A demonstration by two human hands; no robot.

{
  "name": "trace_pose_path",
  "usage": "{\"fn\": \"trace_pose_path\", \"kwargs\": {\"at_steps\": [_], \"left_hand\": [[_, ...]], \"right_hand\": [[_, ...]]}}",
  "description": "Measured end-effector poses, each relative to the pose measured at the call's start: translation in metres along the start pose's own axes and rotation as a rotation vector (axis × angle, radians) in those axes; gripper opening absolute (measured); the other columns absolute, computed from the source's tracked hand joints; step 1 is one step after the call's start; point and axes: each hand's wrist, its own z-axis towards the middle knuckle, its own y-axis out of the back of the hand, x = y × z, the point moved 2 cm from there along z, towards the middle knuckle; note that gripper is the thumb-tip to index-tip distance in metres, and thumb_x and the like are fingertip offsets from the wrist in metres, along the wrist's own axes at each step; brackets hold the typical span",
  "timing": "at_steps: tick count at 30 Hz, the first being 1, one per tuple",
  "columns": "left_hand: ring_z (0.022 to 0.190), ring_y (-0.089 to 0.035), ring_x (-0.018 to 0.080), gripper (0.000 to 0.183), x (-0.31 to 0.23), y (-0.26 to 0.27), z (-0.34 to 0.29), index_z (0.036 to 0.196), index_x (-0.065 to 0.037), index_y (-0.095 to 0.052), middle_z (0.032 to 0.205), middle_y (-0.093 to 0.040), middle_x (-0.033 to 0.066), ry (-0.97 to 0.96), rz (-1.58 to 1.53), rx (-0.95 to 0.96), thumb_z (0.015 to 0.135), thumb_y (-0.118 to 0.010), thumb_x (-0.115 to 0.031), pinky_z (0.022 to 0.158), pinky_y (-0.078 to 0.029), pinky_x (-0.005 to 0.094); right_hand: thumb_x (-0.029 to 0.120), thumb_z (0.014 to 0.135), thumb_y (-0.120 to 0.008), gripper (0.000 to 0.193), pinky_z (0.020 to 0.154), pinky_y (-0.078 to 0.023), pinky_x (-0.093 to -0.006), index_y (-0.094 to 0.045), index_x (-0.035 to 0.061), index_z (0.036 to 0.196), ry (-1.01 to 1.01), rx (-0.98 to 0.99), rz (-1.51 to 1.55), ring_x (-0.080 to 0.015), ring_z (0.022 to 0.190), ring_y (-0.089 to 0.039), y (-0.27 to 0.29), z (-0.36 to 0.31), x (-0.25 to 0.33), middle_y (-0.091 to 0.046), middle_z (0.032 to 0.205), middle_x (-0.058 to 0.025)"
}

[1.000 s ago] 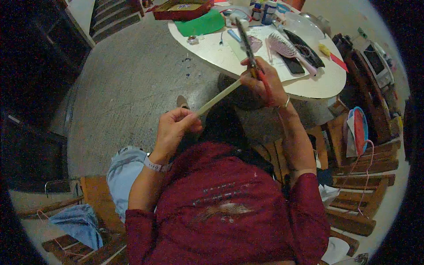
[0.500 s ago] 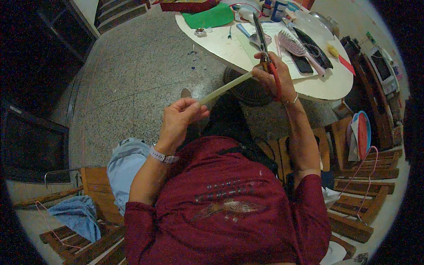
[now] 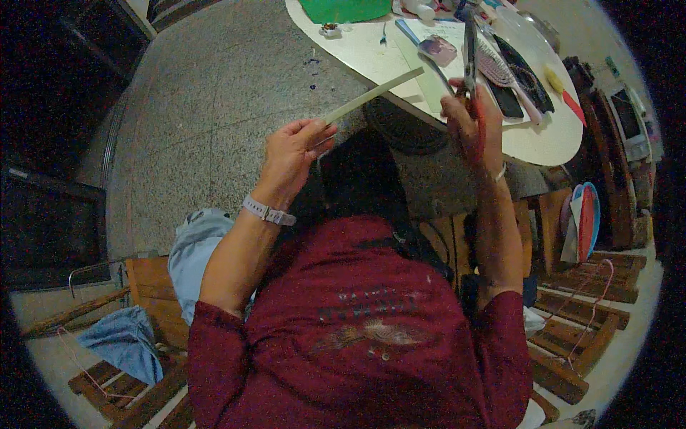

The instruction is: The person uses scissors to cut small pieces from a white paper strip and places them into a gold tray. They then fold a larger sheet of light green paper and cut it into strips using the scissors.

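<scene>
Between the thumb and fingers of my left hand [image 3: 294,154] is one end of a narrow pale green strip [image 3: 375,94], perhaps paper. Its free end points up and to the right, over the table's near edge. My right hand [image 3: 477,125] is closed round the red handles of a pair of scissors [image 3: 469,61], whose dark blades point away from me above the tabletop. The strip's free end lies apart from my right hand and from the blades. Whether the blades are parted is hard to make out.
On the cream table [image 3: 543,143] lie a pink hairbrush [image 3: 493,68], a dark phone [image 3: 509,104], a green sheet [image 3: 346,8] and a white paper with a blue-edged item. A wooden chair with light blue cloth [image 3: 204,250] stands at my left. Speckled floor [image 3: 207,107] shows beyond.
My right hand has moved right with the scissors and let go of the strip's far end. My left hand has risen slightly with the strip.
</scene>
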Motion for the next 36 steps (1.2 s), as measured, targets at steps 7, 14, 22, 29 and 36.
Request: {"fn": "trace_pose_path", "kwargs": {"at_steps": [7,14,22,29,36], "left_hand": [[0.09,-0.066,0.0209,0.017,-0.007,-0.005,0.043,0.097,0.002,-0.059,0.096,-0.065,0.0124,0.043,0.003,0.04,0.089,-0.063,-0.013,0.082,-0.054,0.0329],[0.092,-0.065,0.022,0.018,-0.01,-0.01,0.073,0.097,0.004,-0.058,0.096,-0.065,0.0127,0.088,0.029,0.024,0.089,-0.062,-0.012,0.084,-0.054,0.0343],[0.091,-0.064,0.0209,0.02,-0.015,-0.007,0.087,0.095,0.005,-0.061,0.096,-0.065,0.013,0.128,0.016,0.055,0.088,-0.063,-0.013,0.084,-0.054,0.0348],[0.091,-0.064,0.0214,0.019,-0.012,-0.001,0.092,0.096,0.005,-0.061,0.097,-0.065,0.0123,0.143,-0.041,0.063,0.088,-0.062,-0.012,0.086,-0.053,0.0371],[0.092,-0.064,0.0224,0.017,-0.017,0.001,0.091,0.095,0.004,-0.06,0.098,-0.065,0.013,0.189,-0.267,0.106,0.088,-0.063,-0.012,0.089,-0.052,0.0387]], "right_hand": [[0.019,0.092,-0.053,0.028,0.048,-0.03,-0.0189,-0.051,0.0045,0.116,-0.408,0.493,0.272,-0.002,0.056,-0.038,-0.036,-0.052,-0.011,-0.044,0.069,0.0066],[0.024,0.091,-0.054,0.032,0.057,-0.037,-0.0243,-0.049,0.0052,0.116,-0.382,0.65,0.195,-0.0073,0.064,-0.043,-0.071,-0.052,-0.042,-0.047,0.074,0.0017],[0.027,0.092,-0.053,0.033,0.051,-0.033,-0.0216,-0.048,0.0061,0.117,-0.362,0.671,0.206,-0.0046,0.058,-0.038,-0.095,-0.032,-0.05,-0.041,0.069,0.0042],[0.019,0.092,-0.053,0.026,0.052,-0.035,-0.0218,-0.051,0.0064,0.115,-0.379,0.665,0.194,-0.0041,0.059,-0.04,-0.106,-0.026,-0.053,-0.044,0.071,0.0044],[0.017,0.092,-0.053,0.027,0.052,-0.036,-0.0218,-0.05,0.006,0.116,-0.456,0.671,0.216,-0.0041,0.059,-0.041,-0.108,-0.026,-0.053,-0.044,0.07,0.0044]]}}
